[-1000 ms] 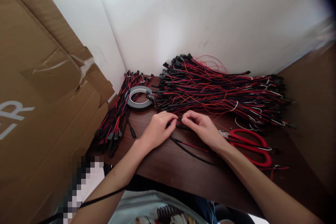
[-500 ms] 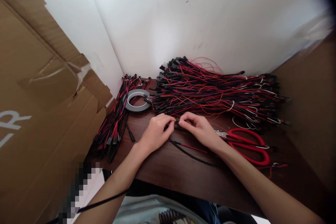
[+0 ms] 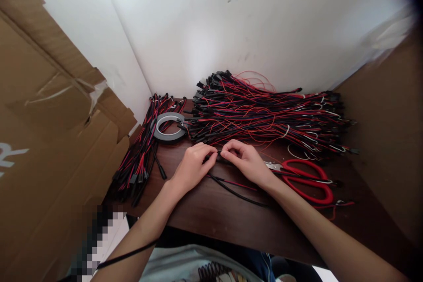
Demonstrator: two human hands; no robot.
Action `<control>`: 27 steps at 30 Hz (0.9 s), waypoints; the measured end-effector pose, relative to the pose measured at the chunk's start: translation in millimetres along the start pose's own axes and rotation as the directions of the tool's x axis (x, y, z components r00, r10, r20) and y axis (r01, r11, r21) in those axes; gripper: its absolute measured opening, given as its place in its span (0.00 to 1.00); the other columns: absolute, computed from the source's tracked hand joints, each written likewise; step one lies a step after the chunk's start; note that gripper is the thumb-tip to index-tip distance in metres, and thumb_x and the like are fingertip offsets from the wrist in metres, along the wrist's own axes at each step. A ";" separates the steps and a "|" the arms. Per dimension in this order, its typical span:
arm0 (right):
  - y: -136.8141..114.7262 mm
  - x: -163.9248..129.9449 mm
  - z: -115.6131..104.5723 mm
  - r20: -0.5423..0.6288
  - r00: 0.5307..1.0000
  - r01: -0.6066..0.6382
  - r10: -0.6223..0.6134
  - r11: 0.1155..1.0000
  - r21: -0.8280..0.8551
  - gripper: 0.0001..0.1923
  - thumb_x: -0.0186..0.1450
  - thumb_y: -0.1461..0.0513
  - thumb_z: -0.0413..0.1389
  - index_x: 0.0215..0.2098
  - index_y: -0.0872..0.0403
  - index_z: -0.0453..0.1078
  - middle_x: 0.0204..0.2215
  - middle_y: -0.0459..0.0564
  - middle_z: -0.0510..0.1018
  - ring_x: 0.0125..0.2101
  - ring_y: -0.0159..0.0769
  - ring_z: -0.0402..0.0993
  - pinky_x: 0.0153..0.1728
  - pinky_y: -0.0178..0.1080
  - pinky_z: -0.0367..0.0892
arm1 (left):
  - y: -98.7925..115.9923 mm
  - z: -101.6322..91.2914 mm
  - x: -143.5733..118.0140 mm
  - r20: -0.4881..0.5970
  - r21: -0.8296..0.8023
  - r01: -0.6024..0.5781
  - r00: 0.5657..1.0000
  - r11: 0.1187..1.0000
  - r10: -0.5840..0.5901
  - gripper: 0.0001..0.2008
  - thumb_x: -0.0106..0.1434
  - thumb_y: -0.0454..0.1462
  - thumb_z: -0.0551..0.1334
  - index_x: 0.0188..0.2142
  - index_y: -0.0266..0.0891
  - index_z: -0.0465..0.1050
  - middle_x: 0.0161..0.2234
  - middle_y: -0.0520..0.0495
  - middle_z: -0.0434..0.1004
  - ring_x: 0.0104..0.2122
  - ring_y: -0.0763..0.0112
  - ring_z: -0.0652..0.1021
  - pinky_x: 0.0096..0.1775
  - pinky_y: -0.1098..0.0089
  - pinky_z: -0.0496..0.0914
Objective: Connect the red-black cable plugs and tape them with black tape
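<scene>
Both hands have crept a little toward the far left corner of the tabletop since a second ago, and the whole view has slid with the head; otherwise the pose is the same, fingertips meeting over one cable. The left hand (image 3: 191, 165) is pinched shut on one end of a thin black-and-red wire lead (image 3: 236, 188), and the right hand (image 3: 246, 163) is pinched on it just beside, thumb and forefinger of each nearly touching the other's; what exactly sits between the fingertips is too small to tell. The lead's loose tail trails from under the hands toward the near edge of the dark brown wooden tabletop (image 3: 211, 216). Just right of the right wrist lie red-handled scissors (image 3: 306, 178), touching stray wires. Beyond the hands, against the white wall, a large heap of loose red and black wire leads with black connectors (image 3: 264, 116) appears to be the stock not yet handled. At the far left corner a grey roll of tape (image 3: 167, 126) rests on a tidier, aligned pile of black-and-red leads (image 3: 142, 158) running along the left edge beside brown cardboard sheets (image 3: 56, 110). Judging by the sizes of the two piles, a modest share seems done and most remains.
</scene>
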State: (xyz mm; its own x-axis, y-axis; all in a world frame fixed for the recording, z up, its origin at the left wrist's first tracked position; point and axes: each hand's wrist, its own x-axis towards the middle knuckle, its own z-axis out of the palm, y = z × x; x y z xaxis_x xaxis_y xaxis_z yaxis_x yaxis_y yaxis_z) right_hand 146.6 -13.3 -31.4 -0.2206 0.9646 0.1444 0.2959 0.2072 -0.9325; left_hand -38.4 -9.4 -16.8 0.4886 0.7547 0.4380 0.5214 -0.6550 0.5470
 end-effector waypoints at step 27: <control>-1.3 -14.6 3.4 -0.110 0.984 0.129 -0.137 0.989 -0.079 0.04 0.61 0.62 0.57 0.30 0.51 0.65 0.37 0.50 0.66 0.29 0.33 0.61 0.23 0.33 0.61 | -1.9 3.4 -1.7 -0.025 0.033 -0.026 0.999 0.999 0.027 0.07 0.66 0.32 0.59 0.39 0.35 0.77 0.29 0.47 0.78 0.29 0.71 0.76 0.34 0.71 0.70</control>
State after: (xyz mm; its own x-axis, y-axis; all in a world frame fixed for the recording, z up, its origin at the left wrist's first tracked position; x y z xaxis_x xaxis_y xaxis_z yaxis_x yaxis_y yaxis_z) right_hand 146.3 -28.2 -33.4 -0.1555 0.9391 0.3064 0.3375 0.3420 -0.8770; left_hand -37.8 -9.5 -20.9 0.4847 0.7374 0.4705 0.5315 -0.6755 0.5111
